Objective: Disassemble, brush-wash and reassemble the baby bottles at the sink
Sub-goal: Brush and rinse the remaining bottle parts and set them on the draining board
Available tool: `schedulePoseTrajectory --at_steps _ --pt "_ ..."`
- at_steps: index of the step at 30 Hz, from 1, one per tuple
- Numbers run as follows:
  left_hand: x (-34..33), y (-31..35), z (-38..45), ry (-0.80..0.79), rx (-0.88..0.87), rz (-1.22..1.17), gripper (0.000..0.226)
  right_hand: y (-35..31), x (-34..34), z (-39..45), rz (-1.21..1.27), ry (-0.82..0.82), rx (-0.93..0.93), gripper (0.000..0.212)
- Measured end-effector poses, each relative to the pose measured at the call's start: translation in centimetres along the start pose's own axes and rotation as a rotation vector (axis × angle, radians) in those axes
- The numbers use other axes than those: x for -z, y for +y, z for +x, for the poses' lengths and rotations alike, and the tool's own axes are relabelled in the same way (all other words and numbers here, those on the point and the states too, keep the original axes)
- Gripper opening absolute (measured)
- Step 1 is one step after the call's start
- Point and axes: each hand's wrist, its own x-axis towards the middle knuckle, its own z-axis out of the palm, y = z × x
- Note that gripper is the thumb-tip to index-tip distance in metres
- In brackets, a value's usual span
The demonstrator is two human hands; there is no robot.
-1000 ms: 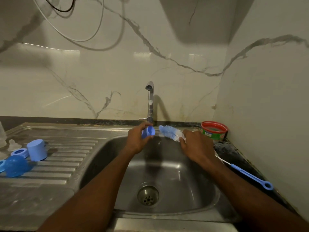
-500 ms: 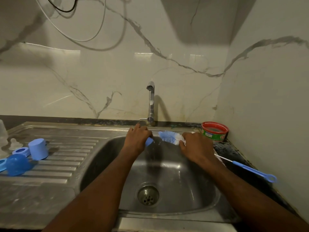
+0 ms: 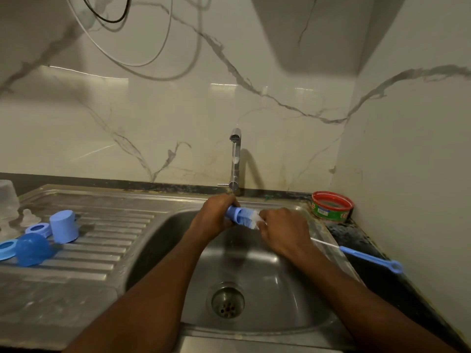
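- Way out at 9 o'clock on the drainboard (image 3: 107, 225): a clear bottle (image 3: 9, 198), a nipple (image 3: 28, 216), two blue rings (image 3: 38, 229), a blue dome cap (image 3: 31, 249) and a blue cup-shaped cap (image 3: 63, 226), all bunched close together.
- Dead centre, over the sink (image 3: 158, 240), the left hand (image 3: 216, 217) has its fingers curled tight round a small blue cap (image 3: 234, 214).
- The bottle brush (image 3: 248, 218) has its bristles pushed into that cap; its blue handle sticks out toward 4 o'clock.
- The right hand (image 3: 285, 231) has its fingers clamped on the brush, just beside the bristles.
- Tap (image 3: 235, 159) at 12 o'clock.
- Red-rimmed green tub (image 3: 331, 207) at 2 o'clock on the counter.
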Motion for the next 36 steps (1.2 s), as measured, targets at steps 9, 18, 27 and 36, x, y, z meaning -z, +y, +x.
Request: schedulePoseTrajectory --at_steps 9,18,27,36 --pt "-2.2 -0.8 -0.4 -0.011 0.164 -0.106 0.057 -2.2 1.4 1.2 0.068 -0.023 -0.118 0.035" --pt "-1.1 -1.6 -0.2 0.106 0.130 -0.090 0.042 -0.9 -0.5 0.2 -0.090 0.116 -0.027 0.029" --pt "-2.9 -1.7 -0.9 -0.151 0.088 -0.130 0.059 -0.6 -1.4 0.8 -0.084 0.105 0.016 0.032" --pt "-1.0 -2.1 -0.1 0.192 0.102 -0.055 0.059 -0.1 -1.0 0.6 0.031 0.144 0.076 0.036"
